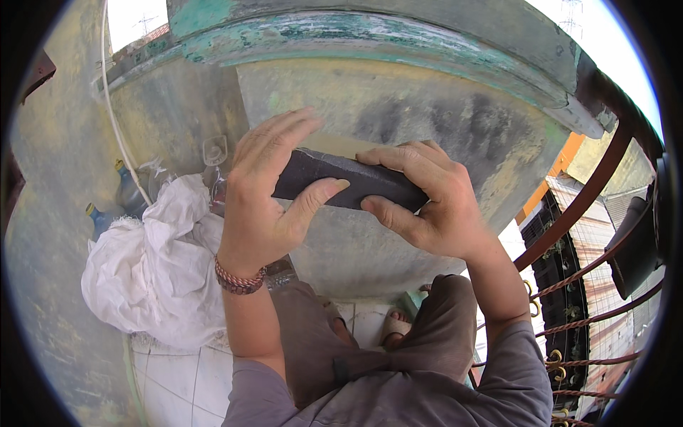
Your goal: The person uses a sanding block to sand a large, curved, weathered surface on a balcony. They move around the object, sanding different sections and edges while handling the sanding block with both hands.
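A dark grey strip (341, 176), which looks like sandpaper folded or wrapped into a long flat block, is held up in front of me. A paler beige edge shows along its top; whether that is a backing or a core, I cannot tell. My left hand (267, 185) is at its left end, the thumb laid across the near face and the fingers stretched upward past the top edge. With my right hand (434, 192) I grip the right end, fingers over the top and thumb underneath on the near side. A braided bracelet (240, 277) circles my left wrist.
Ahead stands a low weathered wall (398, 107) with a peeling green ledge (356, 32). On the left are a white cloth sack (160, 263), several plastic bottles (131, 188) and a hanging cable (114, 107). A brown metal railing (587, 203) curves along the right. White tiles (178, 377) cover the floor.
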Motion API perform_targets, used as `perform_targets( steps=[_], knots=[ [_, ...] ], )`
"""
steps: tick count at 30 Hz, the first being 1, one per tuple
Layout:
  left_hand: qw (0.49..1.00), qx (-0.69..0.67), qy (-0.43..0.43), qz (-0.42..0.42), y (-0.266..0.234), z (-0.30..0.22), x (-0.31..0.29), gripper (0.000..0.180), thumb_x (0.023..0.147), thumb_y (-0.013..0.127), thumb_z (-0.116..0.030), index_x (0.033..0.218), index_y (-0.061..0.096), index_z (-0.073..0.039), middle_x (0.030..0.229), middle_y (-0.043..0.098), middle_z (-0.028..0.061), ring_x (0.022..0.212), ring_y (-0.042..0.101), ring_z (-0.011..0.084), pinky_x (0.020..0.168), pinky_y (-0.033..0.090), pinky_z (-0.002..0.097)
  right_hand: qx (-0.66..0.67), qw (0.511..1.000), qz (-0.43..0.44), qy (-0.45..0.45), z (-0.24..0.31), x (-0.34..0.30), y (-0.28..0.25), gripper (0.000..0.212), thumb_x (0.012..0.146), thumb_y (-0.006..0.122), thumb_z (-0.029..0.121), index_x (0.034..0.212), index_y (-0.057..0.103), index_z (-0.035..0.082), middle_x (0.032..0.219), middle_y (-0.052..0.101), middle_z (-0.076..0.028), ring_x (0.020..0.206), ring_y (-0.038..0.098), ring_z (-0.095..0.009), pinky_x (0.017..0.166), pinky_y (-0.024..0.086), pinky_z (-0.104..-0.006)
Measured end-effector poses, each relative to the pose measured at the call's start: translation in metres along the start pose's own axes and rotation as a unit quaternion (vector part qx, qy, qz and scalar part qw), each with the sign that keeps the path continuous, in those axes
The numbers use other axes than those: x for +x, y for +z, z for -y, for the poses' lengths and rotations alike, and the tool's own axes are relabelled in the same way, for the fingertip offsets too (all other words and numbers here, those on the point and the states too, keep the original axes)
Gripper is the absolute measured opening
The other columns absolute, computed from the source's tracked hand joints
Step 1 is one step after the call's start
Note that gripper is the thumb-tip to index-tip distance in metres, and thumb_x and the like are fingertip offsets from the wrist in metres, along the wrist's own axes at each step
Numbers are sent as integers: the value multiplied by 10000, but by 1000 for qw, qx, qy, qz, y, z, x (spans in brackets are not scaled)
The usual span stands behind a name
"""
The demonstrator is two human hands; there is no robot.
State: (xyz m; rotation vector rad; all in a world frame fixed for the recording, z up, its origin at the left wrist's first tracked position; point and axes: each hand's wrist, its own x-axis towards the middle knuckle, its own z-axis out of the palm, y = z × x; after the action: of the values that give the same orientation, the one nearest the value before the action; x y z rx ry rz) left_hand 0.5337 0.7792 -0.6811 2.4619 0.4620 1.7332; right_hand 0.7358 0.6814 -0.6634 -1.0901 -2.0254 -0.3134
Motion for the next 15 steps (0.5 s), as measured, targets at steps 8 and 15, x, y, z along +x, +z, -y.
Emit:
perform_targets(
  steps=[8,15],
  knots=[
    [940,-302,-161,-19,17,21,49,308,773,808,-166,962,683,42,851,697,80,735,659,119,655,522,220,121,969,-183,116,-29,34,7,537,870,719,296,1253,554,-42,1021,682,-183,951,655,-229,828,509,-336],
    [900,-348,-245,-93,24,47,61,450,742,834,-195,1050,646,74,1021,662,124,903,620,144,817,482,260,260,916,-225,206,-37,48,25,556,883,694,285,1224,531,-124,1104,655,-209,1004,644,-232,875,502,-337]
  ],
)
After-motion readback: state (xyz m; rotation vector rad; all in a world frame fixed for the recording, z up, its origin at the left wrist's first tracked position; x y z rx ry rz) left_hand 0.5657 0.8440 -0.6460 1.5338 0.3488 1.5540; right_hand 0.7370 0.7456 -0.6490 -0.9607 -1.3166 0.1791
